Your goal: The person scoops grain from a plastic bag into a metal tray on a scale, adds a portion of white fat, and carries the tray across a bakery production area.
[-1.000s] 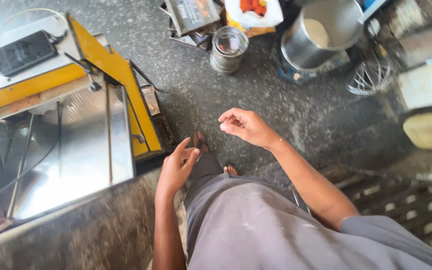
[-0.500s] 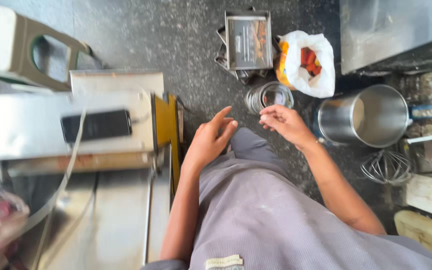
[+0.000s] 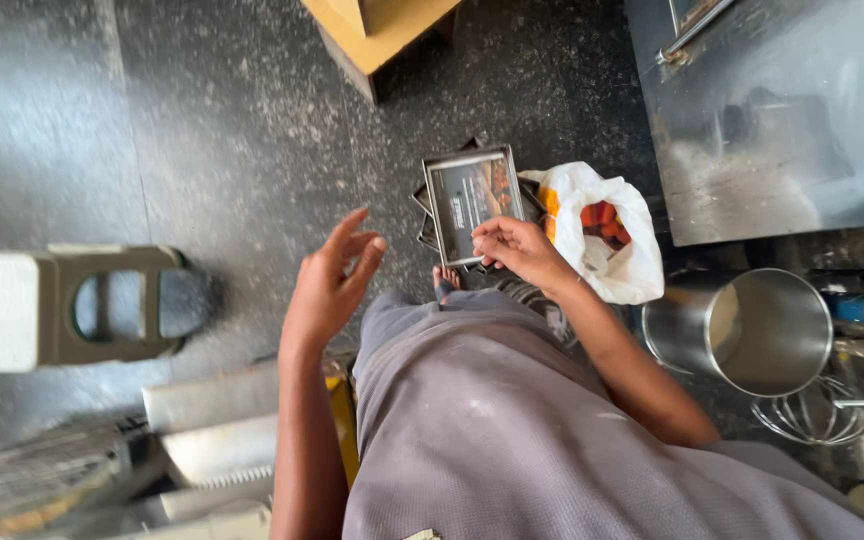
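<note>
Dark speckled stone floor point(image 3: 232, 130) fills most of the view, with a person in grey cloth looking straight down at their own hands. Right hand point(image 3: 520, 250) sits at the near edge of a stack of square metal baking tins point(image 3: 472, 200) resting on the floor, fingers curled loosely, tips at or just above the top tin's rim. I can't tell if it's actually gripping yet. Left hand point(image 3: 330, 285) hangs in the air to the left of the stack, fingers spread and empty.

Those tins look like thin sheet metal, so my guess is stiff, light one by one but heavier as a nested pile, a bit slick, and the rims could be sharp-ish. Best hold is probably on two opposite rims, or a thumb over the near edge with fingers under.

Just right of the stack there's a white plastic bag with orange stuff inside point(image 3: 602, 235), then a shiny steel cylindrical pot point(image 3: 752, 330) and a wire whisk point(image 3: 812, 415) further right. A grey stool with a cut-out handle point(image 3: 102, 305) is off to the left.

Compared with half a second ago, the view has swung: the tins were further off, the pot sat beside the right hand, and both hands were closer together.
</note>
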